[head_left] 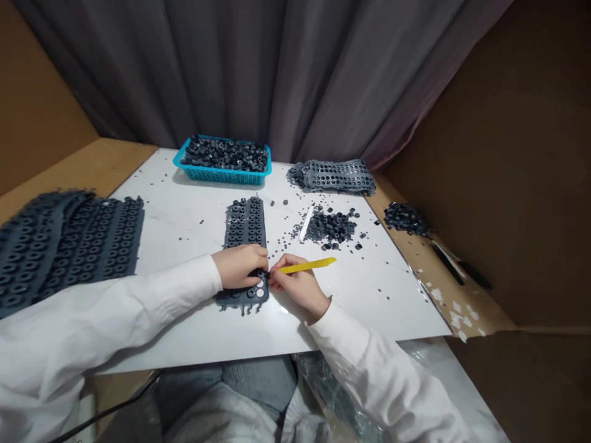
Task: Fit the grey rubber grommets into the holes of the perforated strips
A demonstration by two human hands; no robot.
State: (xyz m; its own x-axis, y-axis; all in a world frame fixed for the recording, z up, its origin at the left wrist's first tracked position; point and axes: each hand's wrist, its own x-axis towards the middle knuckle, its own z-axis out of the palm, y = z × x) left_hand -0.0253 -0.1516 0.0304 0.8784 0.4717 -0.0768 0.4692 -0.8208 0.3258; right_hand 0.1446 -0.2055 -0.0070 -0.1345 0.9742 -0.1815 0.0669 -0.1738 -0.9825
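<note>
A dark grey moulded rubber sheet [244, 224] with rows of round rings lies lengthwise in front of me on the white board. My left hand [241, 266] presses over its near part, fingers curled and closed at the sheet's right edge. Next to it, my right hand [298, 286] grips a slim yellow tool [308, 266], its broad end pointing right and its working tip hidden by the fingers. Both hands' fingertips meet near the sheet's right edge. White round spots [260, 289] show in a few holes near there.
A blue basket [221, 178] full of small dark pieces stands at the back. Stacked sheets lie left [69, 246] and back right [339, 176]. A loose pile [332, 227] and a white stick [305, 223] lie right; another pile [405, 218] and a black tool [447, 263] sit beyond the board.
</note>
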